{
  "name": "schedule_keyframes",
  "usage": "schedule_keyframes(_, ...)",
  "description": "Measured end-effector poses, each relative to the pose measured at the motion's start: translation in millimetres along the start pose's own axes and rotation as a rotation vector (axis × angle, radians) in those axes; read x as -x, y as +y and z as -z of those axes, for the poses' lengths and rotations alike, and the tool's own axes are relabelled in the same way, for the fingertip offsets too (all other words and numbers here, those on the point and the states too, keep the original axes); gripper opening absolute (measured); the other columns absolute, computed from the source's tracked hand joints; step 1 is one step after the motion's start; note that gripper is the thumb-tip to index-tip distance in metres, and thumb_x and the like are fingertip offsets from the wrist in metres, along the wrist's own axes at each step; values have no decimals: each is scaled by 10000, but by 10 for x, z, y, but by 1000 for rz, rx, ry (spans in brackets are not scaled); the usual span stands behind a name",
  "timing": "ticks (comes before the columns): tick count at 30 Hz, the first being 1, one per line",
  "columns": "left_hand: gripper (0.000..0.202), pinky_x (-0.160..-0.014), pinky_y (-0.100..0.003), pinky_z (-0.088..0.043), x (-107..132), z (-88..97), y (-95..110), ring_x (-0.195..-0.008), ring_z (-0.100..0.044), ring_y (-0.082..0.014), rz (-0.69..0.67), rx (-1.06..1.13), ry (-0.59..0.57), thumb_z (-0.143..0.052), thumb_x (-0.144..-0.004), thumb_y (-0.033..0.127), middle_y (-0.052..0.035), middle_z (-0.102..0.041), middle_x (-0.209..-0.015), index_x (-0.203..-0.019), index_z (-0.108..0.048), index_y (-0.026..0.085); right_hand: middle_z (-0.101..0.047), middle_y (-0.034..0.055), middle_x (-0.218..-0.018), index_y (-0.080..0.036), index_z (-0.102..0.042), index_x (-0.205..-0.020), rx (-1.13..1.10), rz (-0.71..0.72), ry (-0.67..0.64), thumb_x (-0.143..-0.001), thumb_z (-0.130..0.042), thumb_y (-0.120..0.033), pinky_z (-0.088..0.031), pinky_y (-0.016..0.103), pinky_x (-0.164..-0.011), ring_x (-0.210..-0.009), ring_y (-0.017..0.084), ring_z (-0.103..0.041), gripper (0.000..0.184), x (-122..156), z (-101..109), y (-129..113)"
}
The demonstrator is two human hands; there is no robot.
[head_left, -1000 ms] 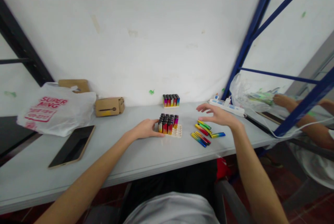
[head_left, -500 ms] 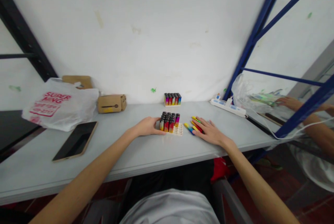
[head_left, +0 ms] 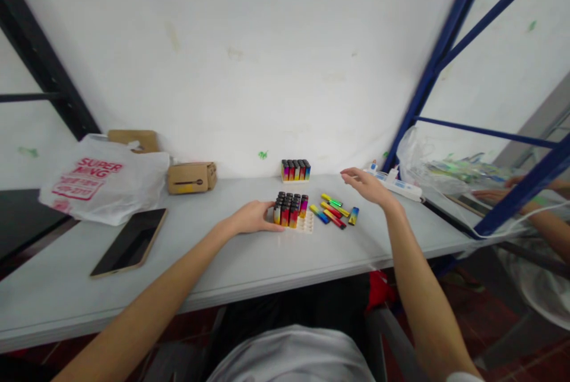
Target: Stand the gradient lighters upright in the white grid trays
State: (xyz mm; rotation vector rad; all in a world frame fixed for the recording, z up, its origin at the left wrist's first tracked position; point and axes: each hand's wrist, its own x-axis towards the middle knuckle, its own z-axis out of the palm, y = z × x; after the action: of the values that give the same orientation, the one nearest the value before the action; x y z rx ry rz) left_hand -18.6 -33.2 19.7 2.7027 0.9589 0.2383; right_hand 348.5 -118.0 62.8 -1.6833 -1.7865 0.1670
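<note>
My left hand (head_left: 255, 217) curves around the left end of a white lighter tray (head_left: 306, 224), thumb at the near side and fingers at the far side. Upright lighters with black tops (head_left: 287, 211) fill its left part, and bare sockets show at the right. Several loose lighters (head_left: 333, 213), yellow, red, blue and green, lie flat on the table to the right of the tray. Beyond them, raised over the table, my right hand (head_left: 366, 185) has its fingers stretched out with nothing in them.
A second full lighter tray (head_left: 295, 171) stands against the wall. At left are a phone (head_left: 130, 241), a cardboard box (head_left: 192, 178) and a white plastic bag (head_left: 107, 177). Behind my right hand lies a power strip (head_left: 404, 188) beside a blue frame (head_left: 421, 91). Another person's arm (head_left: 545, 224) shows far right.
My right hand has lifted off the loose lighters and moved up and to the right, uncovering them. My left hand stays at the tray.
</note>
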Motion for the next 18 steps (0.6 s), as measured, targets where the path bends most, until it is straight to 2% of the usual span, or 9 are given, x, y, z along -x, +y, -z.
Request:
schedule_keyframes(2,761,-540,-272,-330,3,8,9,-647,-603,-223,2,6,-8,-608,-700,821,-6,-628,-700,-1134,-646,196,-740,121,-1085,-177,-670,-1164,86,-118,-32,-963,-544,-421,-561,334,-846,-898,207,-714,340,35,40,27)
schedule_keyframes(4,755,-540,-271,-330,5,12,13,-650,-605,-222,2,5,-9,-608,-701,822,-4,-627,-700,-1126,-645,199,-751,134,-999,-150,-671,-1134,149,-293,-111,-920,-619,-377,-575,319,-747,-770,197,-718,316,106,26,87)
schedule_keyframes(7,751,-543,-273,-332,2,9,11,-651,-605,-223,-2,2,-1,-612,-700,821,-9,-633,-716,-1116,-644,196,-755,142,-928,-129,-641,-1171,98,-520,-271,-808,-748,-372,-580,317,-605,-647,198,-704,451,205,-36,198)
schedule_keyframes(9,747,-544,-274,-333,0,6,8,-655,-608,-225,-4,3,-1,-616,-699,819,-13,-637,-723,-1111,-645,196,-756,129,-871,-134,-617,-1214,30,-586,-312,-734,-807,-395,-575,312,-554,-629,203,-700,579,236,-83,261)
schedule_keyframes(12,756,-538,-276,-328,1,1,1,-650,-611,-229,8,11,-4,-616,-690,827,-12,-635,-712,-1112,-645,200,-755,105,-825,-151,-607,-1251,40,-586,-304,-693,-820,-384,-565,287,-535,-645,200,-701,641,224,-154,330)
schedule_keyframes(14,769,-535,-278,-325,3,-2,-5,-646,-610,-230,13,12,-1,-613,-687,833,-11,-632,-703,-1120,-643,198,-761,109,-906,-162,-623,-1251,129,-529,-283,-681,-809,-323,-561,276,-557,-688,198,-706,620,188,-189,367)
schedule_keyframes(16,779,-536,-279,-325,3,-6,-12,-645,-608,-231,11,7,0,-610,-690,836,-10,-629,-699,-1129,-640,192,-758,118,-994,-163,-663,-1214,235,-446,-250,-680,-783,-245,-564,280,-630,-770,211,-716,554,142,-199,399)
schedule_keyframes(18,788,-540,-280,-327,1,-12,-18,-644,-606,-230,8,0,3,-607,-692,839,-9,-628,-699,-1136,-639,189,-757,129,-1019,-149,-718,-1112,315,-363,-214,-718,-736,-210,-560,309,-739,-862,243,-716,399,98,-182,416)
